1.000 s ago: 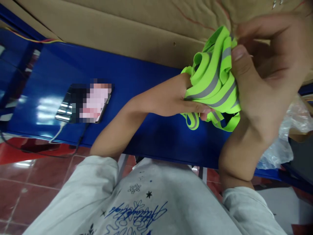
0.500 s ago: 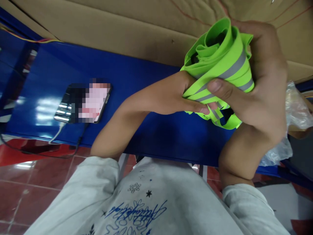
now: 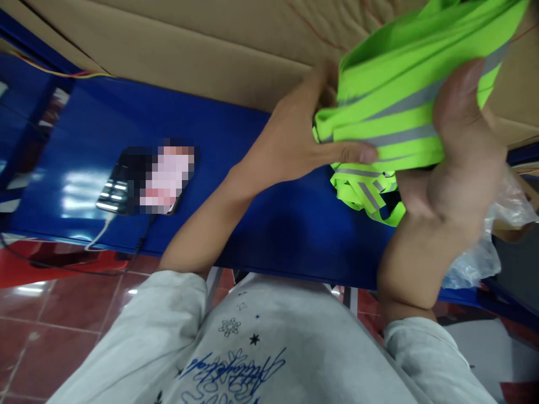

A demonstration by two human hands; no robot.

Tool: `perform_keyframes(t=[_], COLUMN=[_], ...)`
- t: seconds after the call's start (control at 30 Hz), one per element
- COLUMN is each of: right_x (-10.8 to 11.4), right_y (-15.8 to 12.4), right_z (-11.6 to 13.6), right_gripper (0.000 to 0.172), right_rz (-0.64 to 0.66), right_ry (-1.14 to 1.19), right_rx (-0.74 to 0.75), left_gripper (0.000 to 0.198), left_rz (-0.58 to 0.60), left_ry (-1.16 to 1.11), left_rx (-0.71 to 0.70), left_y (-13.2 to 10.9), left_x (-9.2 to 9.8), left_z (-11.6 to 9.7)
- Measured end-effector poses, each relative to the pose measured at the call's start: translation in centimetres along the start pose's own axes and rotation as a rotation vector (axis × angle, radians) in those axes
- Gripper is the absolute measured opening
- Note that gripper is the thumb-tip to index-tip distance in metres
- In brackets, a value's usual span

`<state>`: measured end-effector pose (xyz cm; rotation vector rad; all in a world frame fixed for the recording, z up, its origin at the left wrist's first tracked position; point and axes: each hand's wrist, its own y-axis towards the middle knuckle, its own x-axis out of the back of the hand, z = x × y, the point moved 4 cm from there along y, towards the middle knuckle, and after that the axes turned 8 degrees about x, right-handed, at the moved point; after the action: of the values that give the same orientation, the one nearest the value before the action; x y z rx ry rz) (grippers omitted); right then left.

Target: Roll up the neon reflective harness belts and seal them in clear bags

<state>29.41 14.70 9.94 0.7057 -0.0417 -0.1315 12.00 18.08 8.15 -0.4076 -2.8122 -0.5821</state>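
Observation:
A bundle of neon-green reflective strap [image 3: 391, 106] with grey stripes is held up between my two hands at the upper right. My left hand [image 3: 303, 132] grips its left end, with the thumb lying along the lower edge. My right hand [image 3: 463, 146] is closed round the right side, thumb on top of the strap; its other fingers are mostly hidden behind the bundle. Below it, a smaller tangle of the same green strap [image 3: 364, 193] rests on the blue table.
Two phone-like devices lie at left on the blue table [image 3: 236, 134]: a black one [image 3: 114, 185] with a white cable and one with a blurred screen [image 3: 168, 174]. Crumpled clear plastic [image 3: 475, 258] lies at the right. A cardboard sheet [image 3: 189, 50] stands along the back.
The rolled bundle has been opened out into a wider, flatter shape and lifted up and to the right. My hands have moved apart, showing more of the strap tangle underneath.

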Motion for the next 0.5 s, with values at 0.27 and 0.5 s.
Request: perform_keyframes(t=[0.27, 0.5], right_x=[-3.5, -5.5], right_y=[-1.7, -2.6], right_z=[0.3, -0.2], right_gripper=[0.056, 0.065], right_rz=[-0.15, -0.172], right_ry=[-0.358, -0.386], right_rx=[0.201, 0.051], left_gripper=[0.063, 0.053], left_rz=[-0.256, -0.022], left_ry=[0.024, -0.347], left_rx=[-0.105, -0.023], left_y=[-1.0, -0.7], left_x=[-0.3, -2.3], left_z=[-1.3, -1.1])
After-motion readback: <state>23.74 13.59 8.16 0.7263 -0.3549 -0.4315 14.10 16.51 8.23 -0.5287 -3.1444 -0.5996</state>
